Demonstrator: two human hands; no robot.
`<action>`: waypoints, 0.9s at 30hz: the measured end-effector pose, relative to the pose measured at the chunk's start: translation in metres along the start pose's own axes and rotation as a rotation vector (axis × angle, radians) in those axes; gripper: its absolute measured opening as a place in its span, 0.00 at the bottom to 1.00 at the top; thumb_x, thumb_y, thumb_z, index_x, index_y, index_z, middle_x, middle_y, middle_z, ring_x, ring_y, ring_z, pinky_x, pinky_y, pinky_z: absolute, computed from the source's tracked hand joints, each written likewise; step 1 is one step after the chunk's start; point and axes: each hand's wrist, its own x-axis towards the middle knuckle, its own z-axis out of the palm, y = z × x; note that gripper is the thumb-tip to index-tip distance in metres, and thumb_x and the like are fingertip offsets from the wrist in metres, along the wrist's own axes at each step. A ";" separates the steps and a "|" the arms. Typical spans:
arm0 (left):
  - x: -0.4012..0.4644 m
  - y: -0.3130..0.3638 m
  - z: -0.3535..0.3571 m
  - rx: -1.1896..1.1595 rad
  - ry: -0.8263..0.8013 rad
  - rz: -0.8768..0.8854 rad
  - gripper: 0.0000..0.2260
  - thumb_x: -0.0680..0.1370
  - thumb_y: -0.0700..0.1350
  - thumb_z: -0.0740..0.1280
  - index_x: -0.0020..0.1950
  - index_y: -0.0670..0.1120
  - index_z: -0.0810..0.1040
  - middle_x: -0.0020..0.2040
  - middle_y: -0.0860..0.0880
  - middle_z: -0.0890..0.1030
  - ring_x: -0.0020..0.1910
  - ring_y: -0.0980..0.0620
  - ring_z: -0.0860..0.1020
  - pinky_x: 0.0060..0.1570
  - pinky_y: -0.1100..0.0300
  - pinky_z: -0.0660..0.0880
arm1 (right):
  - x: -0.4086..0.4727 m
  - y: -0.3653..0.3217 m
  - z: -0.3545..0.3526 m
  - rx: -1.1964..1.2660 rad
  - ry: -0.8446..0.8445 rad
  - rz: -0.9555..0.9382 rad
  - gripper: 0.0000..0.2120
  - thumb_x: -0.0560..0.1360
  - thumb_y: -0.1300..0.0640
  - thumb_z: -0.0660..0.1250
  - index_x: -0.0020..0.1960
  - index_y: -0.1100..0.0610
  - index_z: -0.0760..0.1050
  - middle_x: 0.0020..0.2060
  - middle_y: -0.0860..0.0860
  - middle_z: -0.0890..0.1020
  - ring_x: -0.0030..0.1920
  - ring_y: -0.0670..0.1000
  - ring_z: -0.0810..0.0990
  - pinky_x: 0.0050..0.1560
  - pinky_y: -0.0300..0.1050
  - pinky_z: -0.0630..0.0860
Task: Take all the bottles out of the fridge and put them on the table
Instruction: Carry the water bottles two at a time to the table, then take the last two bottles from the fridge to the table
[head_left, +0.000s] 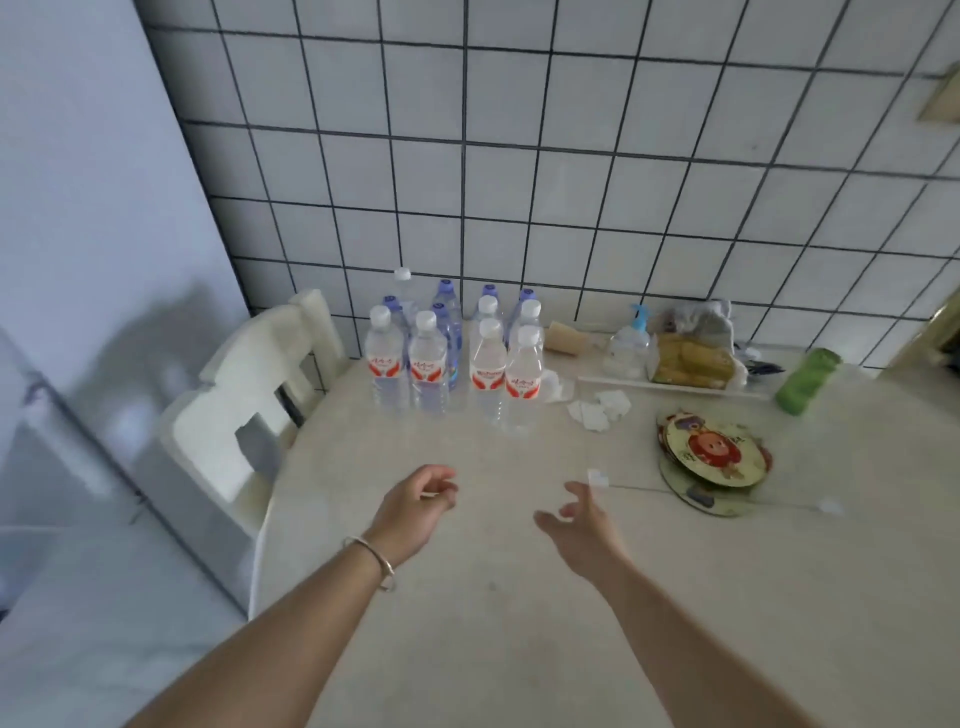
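Note:
Several clear water bottles (457, 353) stand upright in a tight cluster at the far left of the pale table (493, 597), against the tiled wall. The front ones have white caps and red labels; the back ones have blue caps. My left hand (415, 506), with a bracelet on the wrist, hovers over the table a short way in front of the cluster, fingers loosely curled and empty. My right hand (582, 519) hovers beside it, fingers spread, holding nothing. The fridge is only a grey surface (67, 364) at the left.
A white chair (244, 405) stands at the table's left edge. On the table lie crumpled tissues (597, 408), round patterned plates (714, 462), a green container (808, 382), a pump bottle (631, 343) and a bag of food (696, 353).

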 end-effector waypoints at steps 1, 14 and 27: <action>-0.019 -0.001 -0.001 -0.005 -0.003 -0.001 0.09 0.76 0.38 0.65 0.49 0.53 0.75 0.44 0.52 0.80 0.46 0.49 0.79 0.44 0.61 0.70 | -0.016 0.005 0.002 -0.028 -0.021 0.009 0.29 0.74 0.49 0.67 0.70 0.55 0.61 0.62 0.55 0.75 0.61 0.55 0.75 0.59 0.47 0.71; -0.205 -0.004 -0.014 -0.050 -0.071 0.208 0.14 0.73 0.38 0.67 0.55 0.52 0.73 0.50 0.50 0.77 0.40 0.53 0.77 0.45 0.59 0.73 | -0.226 0.033 0.049 0.079 0.091 -0.020 0.29 0.73 0.46 0.67 0.70 0.53 0.62 0.53 0.50 0.75 0.52 0.52 0.76 0.53 0.47 0.72; -0.371 -0.071 -0.083 0.036 -0.192 0.255 0.15 0.75 0.37 0.67 0.62 0.44 0.73 0.52 0.48 0.77 0.45 0.49 0.78 0.46 0.58 0.72 | -0.447 0.029 0.118 0.165 0.248 0.019 0.27 0.74 0.48 0.65 0.70 0.53 0.63 0.50 0.48 0.74 0.50 0.50 0.75 0.54 0.47 0.73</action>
